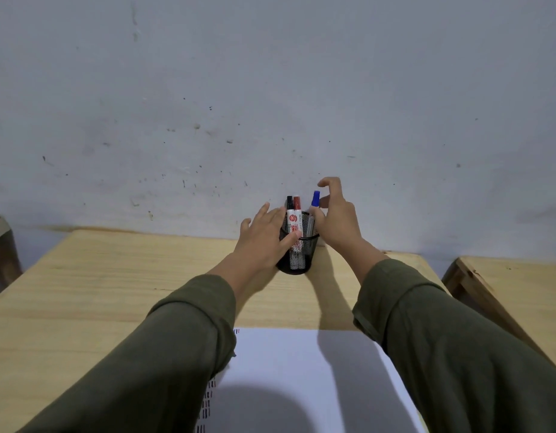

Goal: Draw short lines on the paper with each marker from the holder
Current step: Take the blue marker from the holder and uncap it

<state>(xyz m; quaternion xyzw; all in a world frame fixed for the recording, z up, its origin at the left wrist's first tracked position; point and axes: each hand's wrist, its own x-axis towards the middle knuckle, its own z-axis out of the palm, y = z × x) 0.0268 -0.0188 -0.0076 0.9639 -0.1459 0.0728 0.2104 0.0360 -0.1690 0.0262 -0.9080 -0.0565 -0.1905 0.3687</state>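
Observation:
A black mesh holder point(297, 260) stands at the far edge of the wooden table, close to the wall. In it stand a black-capped marker point(290, 210), a red-capped marker point(297, 210) and a blue-capped marker point(315, 199). My left hand point(264, 235) grips the holder's left side, thumb across its front. My right hand point(336, 218) is at the holder's right; thumb and fingers pinch the blue marker just above the rim, index finger raised. White paper point(301, 354) lies near me, with short black, red and blue lines along its left edge.
The wooden table point(114, 276) butts against a scuffed pale wall point(270, 89). A second wooden table point(514, 285) stands to the right, across a narrow gap. Part of a dark piece of furniture point(1, 245) shows at the far left. My shadow falls on the paper.

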